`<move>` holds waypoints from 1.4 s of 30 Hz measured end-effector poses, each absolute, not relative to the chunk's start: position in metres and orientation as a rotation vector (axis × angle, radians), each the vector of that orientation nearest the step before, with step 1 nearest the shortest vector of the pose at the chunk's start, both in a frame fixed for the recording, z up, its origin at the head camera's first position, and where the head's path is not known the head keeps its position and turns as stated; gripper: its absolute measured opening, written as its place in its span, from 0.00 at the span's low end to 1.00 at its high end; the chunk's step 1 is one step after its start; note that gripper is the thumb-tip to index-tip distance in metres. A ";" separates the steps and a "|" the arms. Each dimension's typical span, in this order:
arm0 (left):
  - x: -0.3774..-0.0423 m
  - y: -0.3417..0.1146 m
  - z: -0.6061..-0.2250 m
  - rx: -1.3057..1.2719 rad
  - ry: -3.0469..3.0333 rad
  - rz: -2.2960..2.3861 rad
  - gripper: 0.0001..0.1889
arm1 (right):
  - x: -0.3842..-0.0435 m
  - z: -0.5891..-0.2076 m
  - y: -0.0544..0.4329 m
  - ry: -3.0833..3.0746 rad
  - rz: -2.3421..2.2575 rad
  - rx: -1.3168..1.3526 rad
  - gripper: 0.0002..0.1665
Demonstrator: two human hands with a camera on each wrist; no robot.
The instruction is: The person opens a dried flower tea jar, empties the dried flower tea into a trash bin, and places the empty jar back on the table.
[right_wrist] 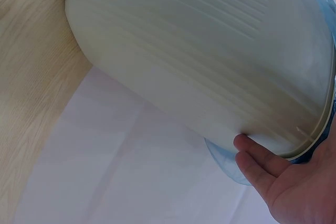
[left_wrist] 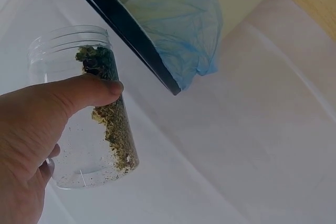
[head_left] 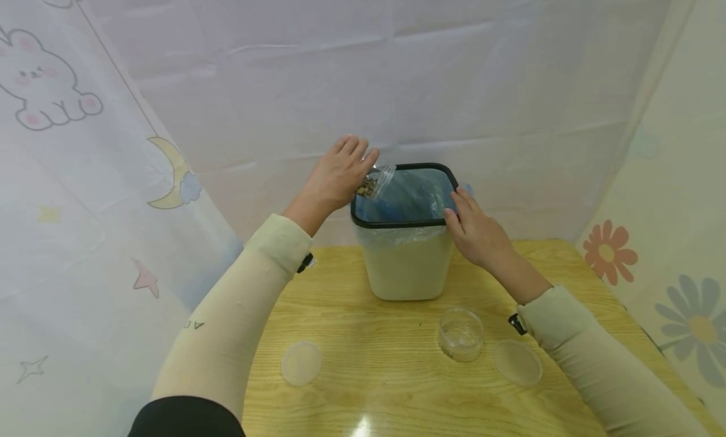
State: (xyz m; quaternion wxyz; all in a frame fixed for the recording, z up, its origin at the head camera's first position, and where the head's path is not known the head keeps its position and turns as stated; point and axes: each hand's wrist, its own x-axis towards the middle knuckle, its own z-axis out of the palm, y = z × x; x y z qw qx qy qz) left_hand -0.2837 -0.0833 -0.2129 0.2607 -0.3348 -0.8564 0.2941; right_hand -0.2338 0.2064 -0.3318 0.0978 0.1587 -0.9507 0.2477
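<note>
My left hand (head_left: 338, 175) grips a clear plastic jar (left_wrist: 84, 166) with a threaded, lidless mouth. The jar is tipped sideways, its mouth over the left rim of the pale trash bin (head_left: 405, 267). Dried, crumbled leaf bits (left_wrist: 118, 129) lie along the jar's lower side. A thin blue bag (head_left: 405, 194) lines the bin and is folded over under the black rim. At the bin's right side rests my right hand (head_left: 482, 235), fingers at the rim; in the right wrist view two nearly straight fingers (right_wrist: 260, 163) touch the outer wall.
On the wooden table (head_left: 351, 336), a second clear round jar (head_left: 460, 347) stands lidless in front of the bin. One translucent lid (head_left: 517, 362) lies to its right, another lid (head_left: 301, 363) at the left. A hanging cloth (head_left: 431, 77) closes off the back.
</note>
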 end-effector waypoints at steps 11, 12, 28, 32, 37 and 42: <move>-0.282 -0.081 -0.211 -0.906 -2.320 0.847 0.30 | -0.235 -0.332 0.206 -2.812 0.730 0.477 0.42; -0.282 -0.081 -0.210 -0.909 -2.318 0.849 0.30 | -0.236 -0.333 0.206 -2.813 0.728 0.478 0.42; -0.279 -0.070 -0.202 -0.909 -2.315 0.945 0.33 | -0.235 -0.330 0.206 -2.828 0.725 0.475 0.43; -0.278 -0.068 -0.200 -0.906 -2.315 0.951 0.34 | -0.236 -0.331 0.207 -2.830 0.722 0.473 0.43; -0.278 -0.067 -0.199 -0.914 -2.313 0.963 0.34 | -0.236 -0.331 0.207 -2.832 0.718 0.469 0.42; -0.279 -0.067 -0.198 -0.924 -2.305 0.956 0.35 | -0.236 -0.331 0.207 -2.835 0.722 0.468 0.42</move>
